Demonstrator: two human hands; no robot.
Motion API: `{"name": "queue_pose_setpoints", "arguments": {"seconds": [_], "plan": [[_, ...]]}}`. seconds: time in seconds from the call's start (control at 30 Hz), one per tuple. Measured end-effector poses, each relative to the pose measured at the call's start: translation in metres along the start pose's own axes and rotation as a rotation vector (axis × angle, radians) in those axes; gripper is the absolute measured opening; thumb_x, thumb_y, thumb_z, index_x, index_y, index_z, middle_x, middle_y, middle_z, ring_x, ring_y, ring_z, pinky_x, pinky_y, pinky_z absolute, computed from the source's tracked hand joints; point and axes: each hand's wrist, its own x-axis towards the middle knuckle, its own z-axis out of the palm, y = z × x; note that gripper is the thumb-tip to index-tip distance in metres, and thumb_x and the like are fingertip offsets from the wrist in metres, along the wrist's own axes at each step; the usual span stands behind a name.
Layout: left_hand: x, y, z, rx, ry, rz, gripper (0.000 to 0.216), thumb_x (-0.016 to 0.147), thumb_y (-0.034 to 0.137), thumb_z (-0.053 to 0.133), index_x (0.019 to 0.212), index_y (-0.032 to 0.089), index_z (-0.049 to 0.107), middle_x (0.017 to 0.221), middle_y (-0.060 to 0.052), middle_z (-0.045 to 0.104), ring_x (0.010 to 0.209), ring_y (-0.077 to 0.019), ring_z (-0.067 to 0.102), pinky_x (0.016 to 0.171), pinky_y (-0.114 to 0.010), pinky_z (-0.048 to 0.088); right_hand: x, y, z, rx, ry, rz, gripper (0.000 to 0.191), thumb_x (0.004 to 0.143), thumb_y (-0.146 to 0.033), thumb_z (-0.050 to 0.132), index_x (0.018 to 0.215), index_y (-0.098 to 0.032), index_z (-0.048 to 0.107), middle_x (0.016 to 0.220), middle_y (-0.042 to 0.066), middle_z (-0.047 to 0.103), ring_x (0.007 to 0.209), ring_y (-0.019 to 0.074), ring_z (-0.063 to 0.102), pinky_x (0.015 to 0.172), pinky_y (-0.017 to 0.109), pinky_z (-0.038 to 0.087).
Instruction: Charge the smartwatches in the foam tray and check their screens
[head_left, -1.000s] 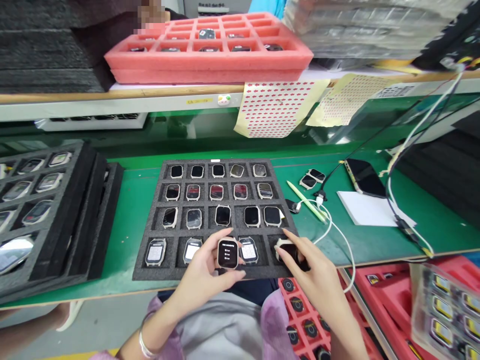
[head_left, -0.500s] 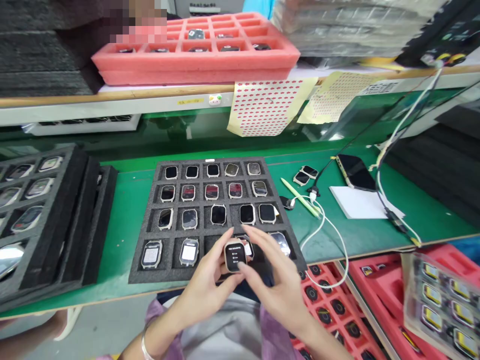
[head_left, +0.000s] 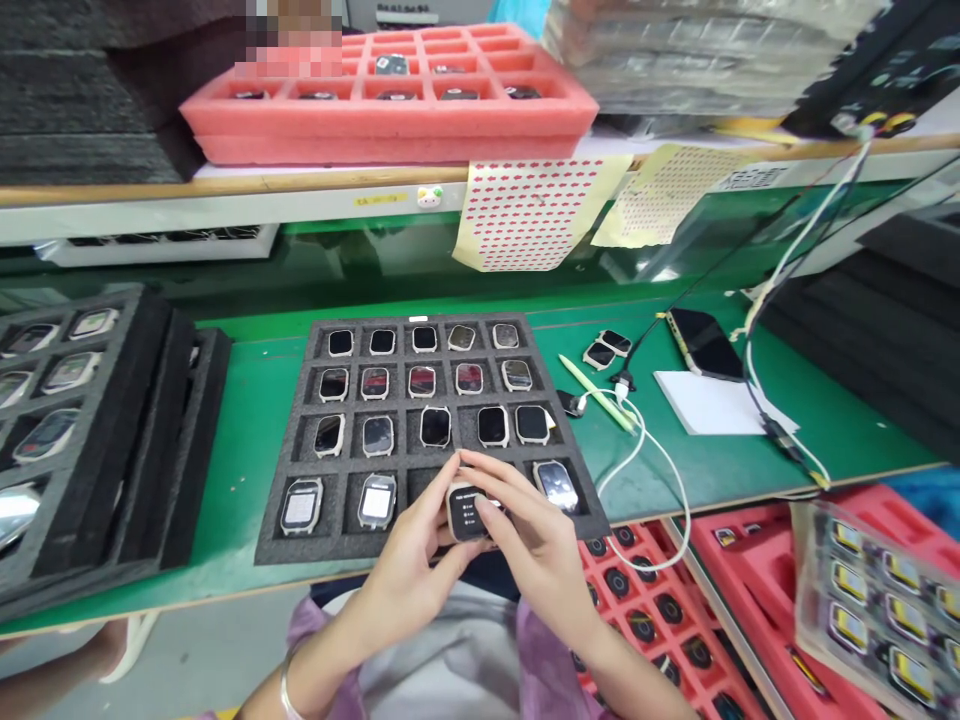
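Note:
Above the front edge of a black foam tray (head_left: 285, 549), my left hand (head_left: 409, 560) grips a strapless square smartwatch (head_left: 459, 515) by its sides. White text lines show on the watch's dark screen. My right hand (head_left: 551, 560) closes around the watch from the other side, its thumb resting on the screen and its fingers reaching over the top to the left fingertips. The tray's pockets hold several similar watch bodies, such as a watch with a lit white screen (head_left: 377, 500). My hands hide part of the front row.
Black foam trays (head_left: 161, 440) stand at the left. On the right lie a green pen (head_left: 596, 392), two small watches (head_left: 607, 348), a white cable (head_left: 679, 500), a phone (head_left: 705, 343) and white paper (head_left: 720, 405). Red foam trays (head_left: 630, 590) sit below the bench edge; another red tray (head_left: 390, 135) is on the shelf.
My right thumb has moved from the watch's lower edge up onto its screen. The right fingers have drawn in to meet the left fingertips.

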Motion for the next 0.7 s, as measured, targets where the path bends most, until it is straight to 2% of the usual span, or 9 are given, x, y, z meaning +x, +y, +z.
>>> {"name": "queue_pose_setpoints", "arguments": {"seconds": [0.33,0.53,0.6,0.7], "plan": [[-0.001,-0.003,0.000,0.100,0.053,0.045,0.062,0.088,0.014,0.059,0.141,0.035,0.036,0.148,-0.005,0.038,0.127,-0.0258,0.046,0.100,-0.034,0.047,-0.001,0.003,0.016,-0.014,0.141,-0.007,0.028,0.082,-0.019,0.065,0.109,-0.024,0.067,0.121,0.010,0.062,0.112,0.0267,0.059,0.089,0.040,0.054],[0.000,0.002,0.003,-0.035,0.032,0.001,0.068,0.085,0.014,0.063,0.143,0.033,0.032,0.139,-0.008,0.048,0.117,-0.0261,0.055,0.097,-0.038,0.051,0.000,0.000,0.005,0.067,0.016,0.019,0.028,0.092,-0.018,0.052,0.114,-0.027,0.066,0.128,0.007,0.059,0.117,0.0251,0.056,0.100,0.043,0.046],[0.001,0.003,0.004,-0.078,0.021,-0.005,0.070,0.086,0.014,0.063,0.144,0.033,0.029,0.136,-0.009,0.051,0.114,-0.0258,0.057,0.097,-0.040,0.051,0.000,-0.001,0.002,0.084,0.005,0.023,0.028,0.093,-0.019,0.050,0.114,-0.027,0.066,0.128,0.007,0.059,0.117,0.0250,0.056,0.100,0.043,0.046],[0.000,0.003,0.004,-0.053,0.027,-0.002,0.069,0.086,0.013,0.063,0.143,0.034,0.031,0.135,-0.008,0.052,0.113,-0.0242,0.058,0.096,-0.037,0.051,0.000,0.000,0.004,0.091,0.018,0.019,0.028,0.091,-0.019,0.052,0.113,-0.027,0.067,0.127,0.007,0.059,0.116,0.0255,0.056,0.098,0.043,0.047]]}}
